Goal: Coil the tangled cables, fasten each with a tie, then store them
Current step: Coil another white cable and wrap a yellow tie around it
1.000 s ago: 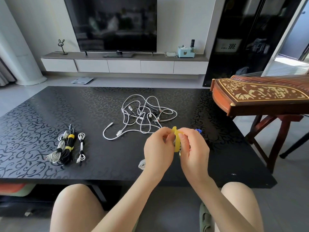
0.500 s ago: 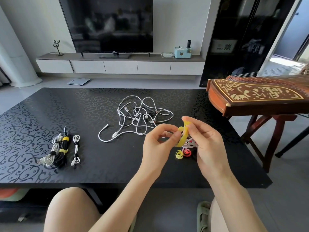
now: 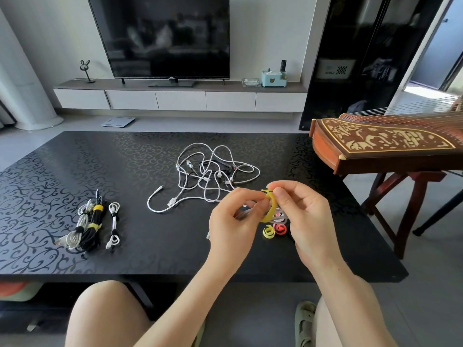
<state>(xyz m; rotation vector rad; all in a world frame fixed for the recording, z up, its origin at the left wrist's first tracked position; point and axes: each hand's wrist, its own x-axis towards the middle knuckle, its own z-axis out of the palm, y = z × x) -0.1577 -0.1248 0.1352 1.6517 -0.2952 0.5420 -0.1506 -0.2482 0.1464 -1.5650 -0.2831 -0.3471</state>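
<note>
Pinching from either side, the left hand [image 3: 233, 221] and right hand [image 3: 309, 221] grip a yellow tie [image 3: 271, 209] curved across a pale coiled cable [image 3: 278, 217] above the black table [image 3: 150, 246]. Tangled cables [image 3: 208, 176] lie at eleven o'clock from the hands, tied bundles [image 3: 87, 224] at nine, and spare curled ties [image 3: 268, 232] at six

The table [image 3: 75, 159] is glossy black with a scrolling pattern, the cables [image 3: 213, 171] smooth white plastic, the zither [image 3: 375, 151] lacquered wood.
</note>
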